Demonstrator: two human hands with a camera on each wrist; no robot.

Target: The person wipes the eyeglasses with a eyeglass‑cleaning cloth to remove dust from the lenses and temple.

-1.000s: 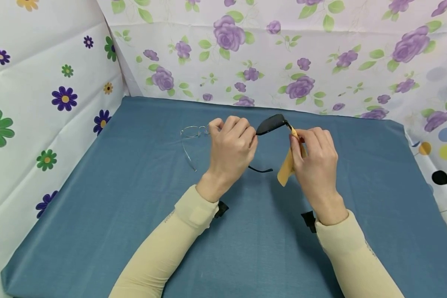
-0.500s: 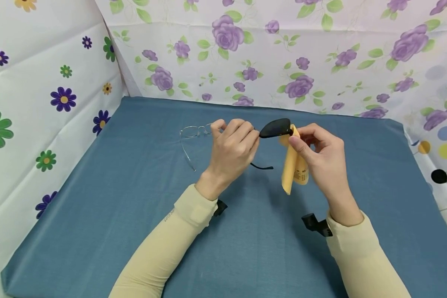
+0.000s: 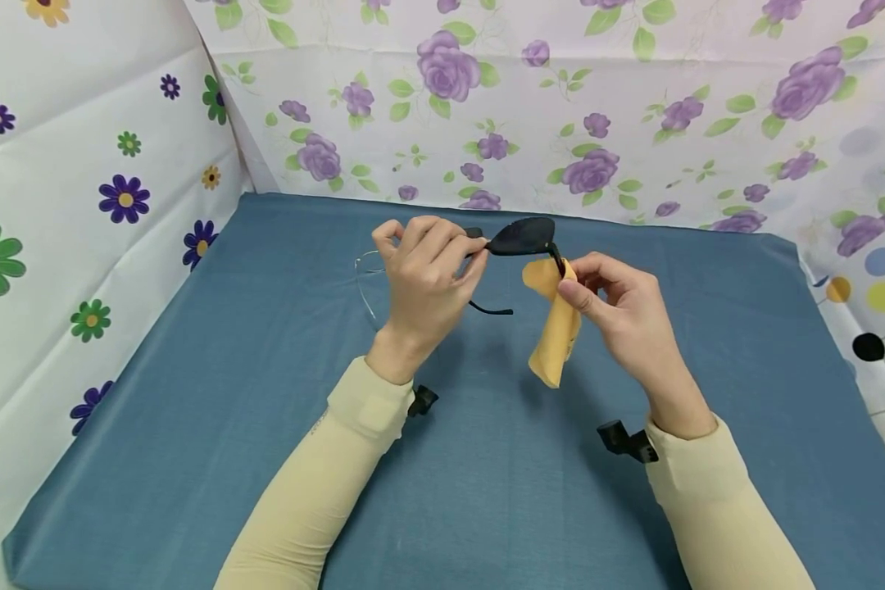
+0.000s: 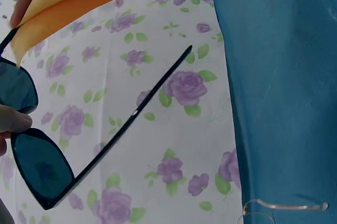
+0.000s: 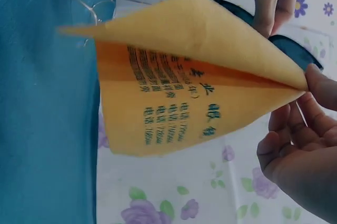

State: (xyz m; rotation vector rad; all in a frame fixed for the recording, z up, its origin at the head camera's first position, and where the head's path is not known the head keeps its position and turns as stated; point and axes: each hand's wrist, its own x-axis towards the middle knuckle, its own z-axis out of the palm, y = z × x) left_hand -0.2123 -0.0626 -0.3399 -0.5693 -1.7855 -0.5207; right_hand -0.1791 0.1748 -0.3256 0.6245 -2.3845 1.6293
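Observation:
A pair of black sunglasses point(image 3: 524, 236) is held up over the cloth-covered table by my left hand point(image 3: 431, 279), which pinches the frame at the bridge between the dark lenses. One temple point(image 4: 138, 110) stretches out free in the left wrist view. With thumb and fingertips, my right hand point(image 3: 627, 311) pinches a yellow cleaning cloth point(image 3: 553, 336) around the other temple, just beyond the hinge. The cloth hangs folded, and printed characters show on its inner face in the right wrist view. That temple's tip is hidden.
Thin-rimmed clear eyeglasses point(image 4: 287, 206) lie on the blue tablecloth point(image 3: 192, 410) behind my left hand, partly covered by it in the head view. Flowered sheets point(image 3: 383, 106) hang behind the table and to its left.
My left hand has moved left and slightly up with the sunglasses. The right hand has turned and opened out, and the cloth now sits farther from the hinge along the temple.

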